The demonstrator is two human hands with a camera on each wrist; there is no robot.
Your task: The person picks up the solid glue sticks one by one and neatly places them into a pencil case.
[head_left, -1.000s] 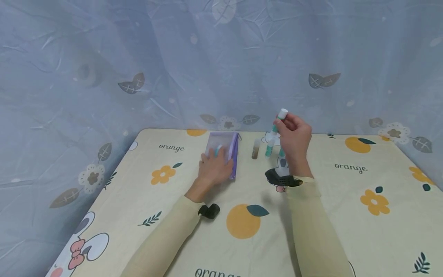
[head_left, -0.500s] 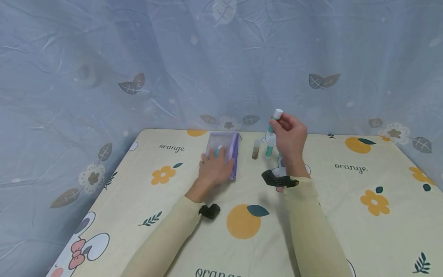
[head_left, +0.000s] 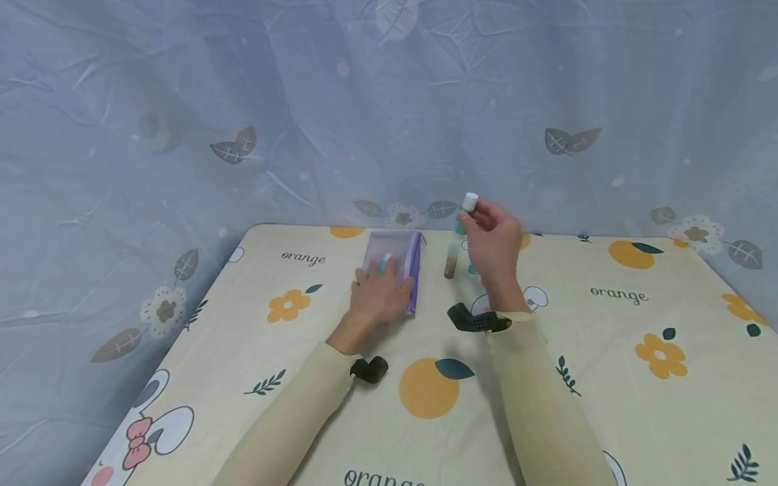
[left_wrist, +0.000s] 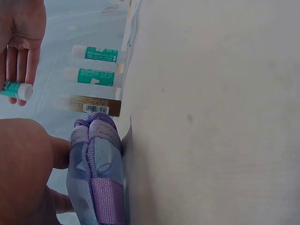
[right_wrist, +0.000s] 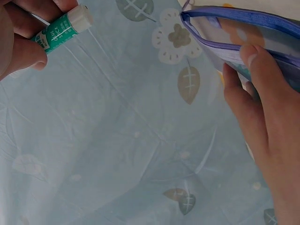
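Note:
My right hand point(head_left: 495, 246) pinches a green glue stick point(right_wrist: 58, 32) with a white cap, raised and tilted above the table. My left hand point(head_left: 379, 293) lies with spread fingers on a mesh pouch point(head_left: 392, 243) edged in purple. In the right wrist view, the pouch's purple zipper point(right_wrist: 243, 14) gapes apart beside the left fingers. A small white and teal item point(head_left: 385, 262) shows at the left fingertips; whether it is inside the pouch is unclear. A brown glue stick point(left_wrist: 96, 105) stands beside the pouch, with two green glue sticks point(left_wrist: 96, 77) in line beyond it.
A cream tablecloth point(head_left: 340, 418) with orange and flower prints covers the table. Behind it hangs a blue-grey patterned curtain point(head_left: 389, 101). Each wrist wears a black camera, on the left point(head_left: 369, 370) and on the right point(head_left: 477, 318).
My right hand has moved left with the green glue stick, passing over the standing sticks toward the pouch. My left hand stays on the pouch.

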